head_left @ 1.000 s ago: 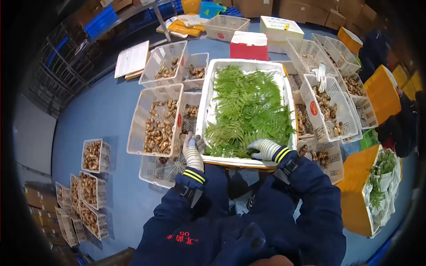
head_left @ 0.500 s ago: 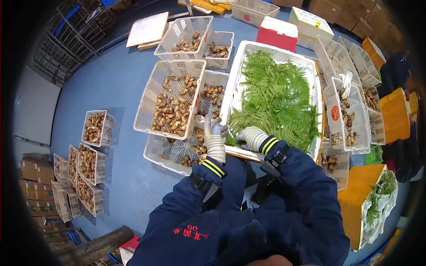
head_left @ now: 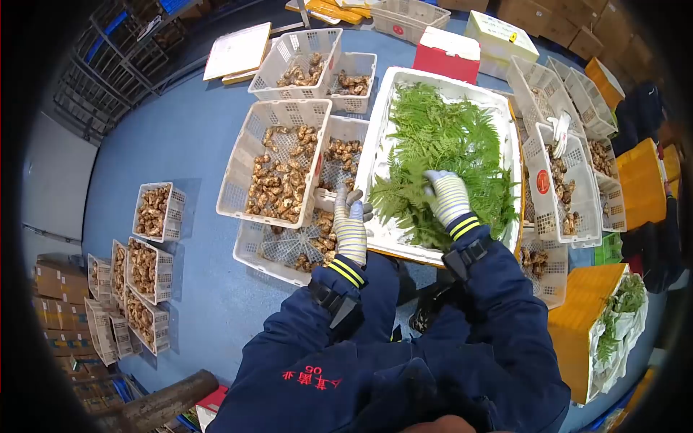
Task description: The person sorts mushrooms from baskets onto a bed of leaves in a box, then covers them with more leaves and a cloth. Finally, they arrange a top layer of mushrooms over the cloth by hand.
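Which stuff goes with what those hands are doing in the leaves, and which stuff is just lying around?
Seems part of the job:
green ferns, at the right hand
white foam box, holding them
perhaps the big crate near the left hand

Seems just lying about:
red box, beyond the ferns
white glove, off to the right
flat white board

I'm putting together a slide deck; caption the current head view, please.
Right hand on green fern fronds in a white foam box, left hand by its near corner, crates of mushrooms alongside.
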A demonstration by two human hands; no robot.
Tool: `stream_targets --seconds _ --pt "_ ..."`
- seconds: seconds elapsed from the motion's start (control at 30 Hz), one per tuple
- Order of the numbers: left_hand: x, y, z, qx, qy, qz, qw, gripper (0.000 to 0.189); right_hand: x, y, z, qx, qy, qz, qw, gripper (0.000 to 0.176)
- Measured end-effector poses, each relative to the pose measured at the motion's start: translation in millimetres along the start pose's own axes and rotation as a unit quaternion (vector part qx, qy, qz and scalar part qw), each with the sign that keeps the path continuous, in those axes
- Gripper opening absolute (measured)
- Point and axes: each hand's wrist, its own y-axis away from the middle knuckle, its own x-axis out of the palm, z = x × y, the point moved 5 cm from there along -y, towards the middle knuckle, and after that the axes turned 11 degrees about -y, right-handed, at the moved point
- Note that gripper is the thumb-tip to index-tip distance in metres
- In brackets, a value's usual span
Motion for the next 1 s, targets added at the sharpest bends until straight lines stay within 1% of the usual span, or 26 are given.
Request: stream_targets --seconds 0.03,0.07,0.13,0.2,0.23,0.27,0.3,0.33,0.37,0.4,0.47,0.53,0.57,0.6,0.67,0.7,0.73,0.8,0.83,0.87,0.93,0.97,1.0 --pt "-0.6 -1.9 2.1 0.0 0.014 -0.008 1.0 0.057 6.1 0.0 18.0 -0.036 -0.027 0.066 0.997 0.034" --pt "-1.2 -3.6 3.9 -0.009 0.023 0.007 1.0 0.057 14.9 7.8 38.9 -0.159 -0.07 0.076 0.982 0.033" --pt "-1.9 -5.1 3.7 -0.018 0.043 0.02 0.999 0.059 47.9 23.2 53.7 -0.181 -0.145 0.237 0.943 0.026" --pt "-2.6 -7.8 9.0 -0.011 0.071 0.023 0.997 0.06 74.8 32.8 55.5 -0.155 -0.212 0.311 0.913 0.021" --pt "-4.7 -12.4 16.1 -0.004 0.088 0.026 0.996 0.06 80.4 29.9 57.2 -0.136 -0.216 0.331 0.908 0.02" --pt "-6.8 -16.2 21.3 0.004 0.106 0.029 0.994 0.06 80.4 27.6 59.2 -0.19 -0.204 0.289 0.916 0.023" --pt "-0.1 -8.2 7.8 -0.034 0.103 0.035 0.993 0.059 85.3 25.6 61.0 -0.223 -0.202 0.271 0.914 0.024" --pt "1.1 -6.5 3.3 -0.034 0.106 0.034 0.993 0.059 91.9 22.9 64.2 -0.255 -0.199 0.252 0.912 0.026" --pt "1.5 -5.3 1.3 -0.035 0.108 0.034 0.993 0.059 102.3 22.0 67.8 -0.287 -0.177 0.259 0.905 0.031" --pt "1.9 -4.6 1.1 -0.041 0.101 0.025 0.994 0.059 101.2 21.0 75.0 -0.27 -0.147 0.269 0.913 0.03" --pt "2.7 -3.2 0.8 -0.048 0.092 0.014 0.994 0.059 138.7 22.2 54.0 -0.183 -0.186 0.283 0.923 0.025" --pt "3.5 -1.2 0.8 -0.049 0.09 0.009 0.995 0.059 149.1 16.4 51.5 -0.064 -0.217 0.351 0.908 0.022" --pt "0.6 -6.0 9.7 -0.031 0.103 0.0 0.994 0.058 150.8 19.8 51.6 -0.118 -0.225 0.321 0.912 0.021" --pt "1.8 -5.6 8.8 -0.045 0.11 0.006 0.993 0.058 146.5 21.5 55.2 -0.174 -0.231 0.288 0.913 0.019" --pt "2.1 -3.8 5.1 -0.053 0.104 0.01 0.993 0.058 146.2 21.3 53.2 -0.259 -0.104 0.302 0.912 0.017" --pt "1.3 -3.3 3.9 -0.048 0.091 0.01 0.995 0.057 127.2 18.0 61.7 -0.252 -0.154 0.285 0.912 0.016" --pt "0.5 -2.9 2.7 -0.044 0.078 0.009 0.996 0.057 113.8 14.4 64.3 -0.227 -0.159 0.279 0.92 0.015" --pt "-3.0 -8.2 8.2 -0.005 0.032 0.003 0.999 0.055 89.3 5.2 60.6 -0.141 -0.169 0.262 0.94 0.015" --pt "-4.2 -8.2 9.6 -0.004 0.0 0.0 1.0 0.055 82.7 5.0 48.7 -0.1 -0.199 0.199 0.954 0.016" --pt "-4.6 -8.2 11.2 -0.008 -0.001 0.0 1.0 0.055 76.2 3.1 45.3 -0.12 -0.154 0.192 0.962 0.017" --pt "-2.0 -5.3 3.9 -0.015 -0.004 0.001 1.0 0.054 75.5 2.3 45.2 -0.096 -0.175 0.244 0.949 0.019" --pt "0.1 -1.3 -0.6 -0.011 0.026 -0.019 0.999 0.057 77.7 4.9 51.1 -0.117 -0.175 0.288 0.934 0.021" --pt "1.5 -0.6 -2.6 -0.025 0.045 -0.008 0.999 0.057 80.6 8.0 60.1 -0.137 -0.175 0.332 0.917 0.023"
